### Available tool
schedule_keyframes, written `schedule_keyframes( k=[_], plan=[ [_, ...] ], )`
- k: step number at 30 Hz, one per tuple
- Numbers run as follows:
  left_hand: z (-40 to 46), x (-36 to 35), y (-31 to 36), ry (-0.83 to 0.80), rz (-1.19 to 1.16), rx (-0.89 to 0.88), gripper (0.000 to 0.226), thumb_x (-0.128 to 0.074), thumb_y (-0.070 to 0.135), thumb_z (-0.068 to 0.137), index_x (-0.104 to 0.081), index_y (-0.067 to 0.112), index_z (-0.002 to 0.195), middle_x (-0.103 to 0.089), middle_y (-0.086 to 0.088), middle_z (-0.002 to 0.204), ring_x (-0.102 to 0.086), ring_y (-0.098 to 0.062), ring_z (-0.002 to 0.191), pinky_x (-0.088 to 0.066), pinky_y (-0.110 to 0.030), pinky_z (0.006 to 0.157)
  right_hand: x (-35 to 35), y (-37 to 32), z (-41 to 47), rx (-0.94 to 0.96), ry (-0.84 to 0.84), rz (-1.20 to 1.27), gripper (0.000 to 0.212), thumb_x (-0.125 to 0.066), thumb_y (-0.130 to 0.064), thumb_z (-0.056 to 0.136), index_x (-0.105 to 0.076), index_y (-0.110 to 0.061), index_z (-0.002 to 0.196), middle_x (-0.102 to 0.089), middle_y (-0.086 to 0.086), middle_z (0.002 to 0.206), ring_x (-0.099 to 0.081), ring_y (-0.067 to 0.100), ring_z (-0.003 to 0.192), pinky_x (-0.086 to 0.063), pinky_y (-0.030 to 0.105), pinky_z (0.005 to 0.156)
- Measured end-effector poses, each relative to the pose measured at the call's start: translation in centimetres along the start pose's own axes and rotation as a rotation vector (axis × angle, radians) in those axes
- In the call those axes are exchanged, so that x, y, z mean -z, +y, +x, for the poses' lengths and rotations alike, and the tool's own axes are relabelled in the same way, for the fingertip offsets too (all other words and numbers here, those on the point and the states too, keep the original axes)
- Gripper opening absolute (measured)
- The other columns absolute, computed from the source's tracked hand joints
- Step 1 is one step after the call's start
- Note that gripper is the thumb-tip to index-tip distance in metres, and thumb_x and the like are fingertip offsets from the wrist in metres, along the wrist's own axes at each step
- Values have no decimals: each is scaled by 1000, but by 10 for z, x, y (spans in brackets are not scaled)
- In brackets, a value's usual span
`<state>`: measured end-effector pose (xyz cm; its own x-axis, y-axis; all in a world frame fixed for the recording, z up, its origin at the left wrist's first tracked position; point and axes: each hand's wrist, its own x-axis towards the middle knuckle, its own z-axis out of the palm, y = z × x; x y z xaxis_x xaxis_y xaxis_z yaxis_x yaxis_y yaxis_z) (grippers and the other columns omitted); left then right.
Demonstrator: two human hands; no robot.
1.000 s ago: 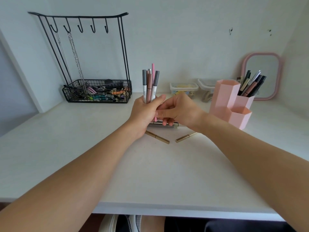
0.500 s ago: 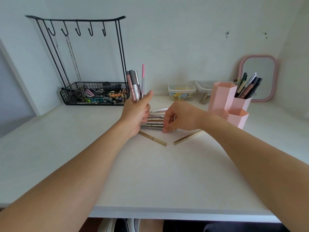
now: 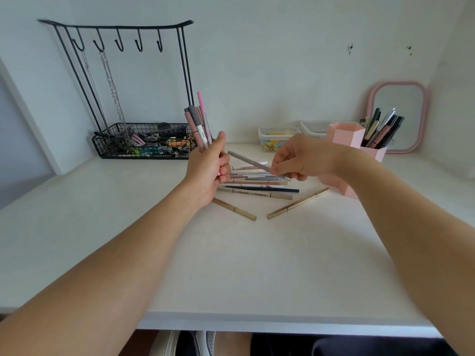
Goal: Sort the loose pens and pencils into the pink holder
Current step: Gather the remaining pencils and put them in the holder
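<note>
My left hand (image 3: pixel 209 168) grips a bunch of pens (image 3: pixel 198 122) upright, grey, pink and white ones fanned above the fist. My right hand (image 3: pixel 295 159) pinches one end of a grey pen (image 3: pixel 246 161), lifted at a slant above the pile with its far end pointing toward my left hand. The pile of loose pens and pencils (image 3: pixel 257 185) lies on the white desk between my hands. Two gold pencils (image 3: pixel 298 202) lie apart in front of it. The pink holder (image 3: pixel 344 137) of hexagonal tubes stands behind my right wrist, with several pens (image 3: pixel 383 131) in its back tube.
A black wire rack with hooks and a basket of small items (image 3: pixel 144 142) stands at the back left. Two clear plastic boxes (image 3: pixel 276 138) sit against the wall. A pink-framed mirror (image 3: pixel 397 116) leans behind the holder. The desk's front edge (image 3: pixel 257 322) is near my body.
My right hand has picked a grey pen off the pile and raised it. My left hand has shifted left and stays shut on its bunch of pens.
</note>
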<state>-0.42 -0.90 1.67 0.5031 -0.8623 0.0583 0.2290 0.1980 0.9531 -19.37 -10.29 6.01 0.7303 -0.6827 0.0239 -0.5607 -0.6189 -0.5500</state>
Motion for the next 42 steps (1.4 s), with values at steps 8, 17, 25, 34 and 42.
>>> schedule_keyframes(
  k=[8,17,25,34,42],
  plan=[
    [-5,-6,-6,-108,75,10,30,-60,46,97,-53,21,84,-30,6,56,-26,-8,45,-20,-19,37,-31,-25,2,128,66,674,19,-64,-9,94,-68,9,92,-66,14,74,-66,17,63,-57,21,61],
    [-10,-11,-9,-234,197,-78,52,-67,68,72,-53,18,76,-49,-2,61,-30,-10,43,-21,-17,36,-48,-34,2,161,206,706,15,-68,-3,90,-70,12,91,-67,13,68,-61,16,53,-52,23,51],
    [-10,-9,-11,-262,316,-117,57,-65,60,83,-63,7,101,-59,-5,66,-49,-13,46,-29,-18,36,-51,-38,0,116,324,582,11,-66,0,86,-72,7,81,-68,13,64,-57,10,49,-42,20,46],
    [-7,-9,-9,-193,223,-62,36,-65,55,89,-54,22,82,-38,2,57,-28,-10,44,-19,-18,36,-40,-39,0,132,294,475,10,-67,-3,87,-76,0,89,-75,15,78,-67,13,58,-53,24,52],
    [3,0,-6,-68,141,-38,18,-67,31,96,-52,23,93,-49,8,56,-43,-8,48,-28,-17,37,-8,-4,-1,18,78,-165,3,-78,-15,77,-77,-16,74,-70,-4,61,-63,8,58,-46,16,59]
  ],
)
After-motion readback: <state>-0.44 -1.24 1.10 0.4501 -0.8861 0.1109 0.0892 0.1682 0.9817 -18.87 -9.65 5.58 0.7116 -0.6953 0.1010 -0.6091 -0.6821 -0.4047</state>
